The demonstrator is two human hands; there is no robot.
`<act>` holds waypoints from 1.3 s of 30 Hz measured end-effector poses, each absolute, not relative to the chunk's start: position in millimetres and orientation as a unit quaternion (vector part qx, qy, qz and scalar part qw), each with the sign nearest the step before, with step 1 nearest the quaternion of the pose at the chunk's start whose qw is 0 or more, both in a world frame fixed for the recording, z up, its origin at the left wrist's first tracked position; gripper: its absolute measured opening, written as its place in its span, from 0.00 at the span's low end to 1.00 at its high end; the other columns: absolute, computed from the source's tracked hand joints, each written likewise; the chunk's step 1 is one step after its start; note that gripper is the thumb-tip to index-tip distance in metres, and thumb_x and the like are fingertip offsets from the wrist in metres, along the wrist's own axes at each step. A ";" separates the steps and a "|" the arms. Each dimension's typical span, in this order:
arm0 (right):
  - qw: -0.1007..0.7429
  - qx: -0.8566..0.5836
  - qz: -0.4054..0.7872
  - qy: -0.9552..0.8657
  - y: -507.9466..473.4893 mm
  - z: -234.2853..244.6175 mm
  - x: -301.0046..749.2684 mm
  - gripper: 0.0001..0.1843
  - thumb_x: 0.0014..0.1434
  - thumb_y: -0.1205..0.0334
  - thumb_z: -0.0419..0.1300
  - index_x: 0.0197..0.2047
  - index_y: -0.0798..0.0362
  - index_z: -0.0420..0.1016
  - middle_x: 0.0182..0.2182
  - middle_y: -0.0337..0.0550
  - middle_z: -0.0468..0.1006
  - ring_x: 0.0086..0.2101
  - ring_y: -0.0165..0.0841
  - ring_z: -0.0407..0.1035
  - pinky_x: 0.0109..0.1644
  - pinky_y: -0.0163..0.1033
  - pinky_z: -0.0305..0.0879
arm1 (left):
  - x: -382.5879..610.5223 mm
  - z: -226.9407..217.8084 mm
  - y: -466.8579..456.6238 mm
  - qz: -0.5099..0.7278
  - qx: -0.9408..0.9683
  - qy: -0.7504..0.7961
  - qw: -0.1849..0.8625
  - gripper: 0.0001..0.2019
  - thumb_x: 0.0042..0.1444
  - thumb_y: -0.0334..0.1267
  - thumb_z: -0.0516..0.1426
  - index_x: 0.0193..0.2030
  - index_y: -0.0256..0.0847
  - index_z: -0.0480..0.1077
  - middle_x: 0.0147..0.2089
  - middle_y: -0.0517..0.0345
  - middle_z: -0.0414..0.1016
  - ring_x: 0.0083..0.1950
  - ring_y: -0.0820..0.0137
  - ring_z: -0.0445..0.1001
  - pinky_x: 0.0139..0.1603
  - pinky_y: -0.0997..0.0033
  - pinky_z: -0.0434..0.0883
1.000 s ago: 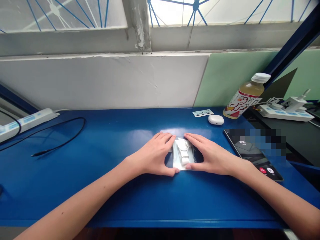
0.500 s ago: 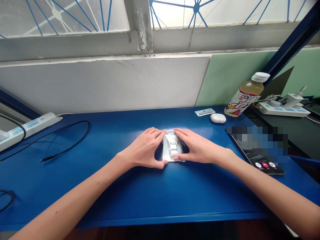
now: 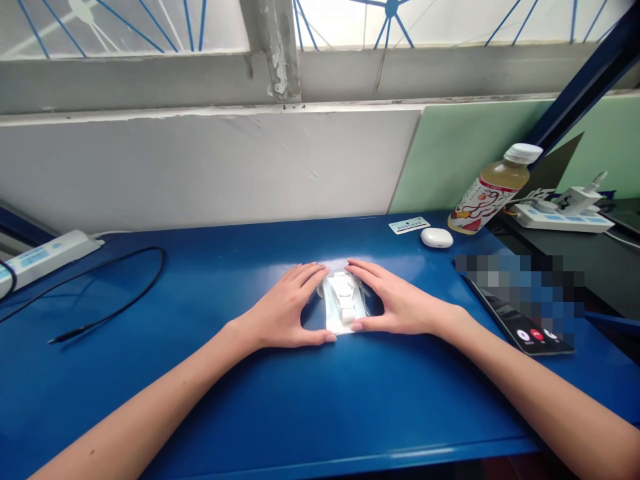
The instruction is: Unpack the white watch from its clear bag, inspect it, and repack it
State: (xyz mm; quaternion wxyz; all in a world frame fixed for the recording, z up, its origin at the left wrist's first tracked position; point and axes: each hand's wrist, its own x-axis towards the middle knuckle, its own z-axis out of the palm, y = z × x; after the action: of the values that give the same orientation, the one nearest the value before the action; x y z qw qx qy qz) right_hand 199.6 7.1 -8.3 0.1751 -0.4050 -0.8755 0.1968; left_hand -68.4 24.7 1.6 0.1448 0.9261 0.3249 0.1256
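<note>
A small clear plastic packet [image 3: 335,323] with a folded, strap-like white item [image 3: 347,309] inside lies flat on the blue desk between my hands. I cannot make out what the white item is. My left hand [image 3: 285,307] rests at the packet's left side, fingertips by the far left corner and thumb by the near left corner. On the other side, my right hand [image 3: 393,300] has its fingertips at the far right corner and its thumb at the near right corner. Both hands are open, thumbs spread from the fingers, framing the packet rather than gripping it.
Rightward lie a phone [image 3: 515,313], a white earbud case [image 3: 437,237], a printed card [image 3: 409,225] and a drink bottle [image 3: 487,190]. Leftward are a black cable [image 3: 120,310] and a white power strip [image 3: 50,257]. A wall [image 3: 210,167] stands behind the desk [image 3: 320,400].
The camera view has shifted slightly. My left hand's thumb and fingers have spread a little wider. The packet stays between both hands.
</note>
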 end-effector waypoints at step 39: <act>0.222 -0.412 0.143 -0.872 7.5 2.1 202.4 0.26 0.63 0.50 0.60 0.60 0.55 0.71 0.35 0.48 0.79 0.39 0.41 0.72 0.44 0.47 0.71 | -76.0 0.4 21.2 0.157 0.925 0.319 0.132 0.32 0.61 0.30 0.48 0.72 0.37 0.49 0.72 0.40 0.54 0.73 0.54 0.53 0.70 0.45 0.56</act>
State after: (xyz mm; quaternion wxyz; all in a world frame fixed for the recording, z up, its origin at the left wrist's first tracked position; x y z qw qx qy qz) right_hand 202.4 7.5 2.1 0.2223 -0.4116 -0.8721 0.1435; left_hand -76.0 21.2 0.4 0.1320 0.9251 0.3194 0.1574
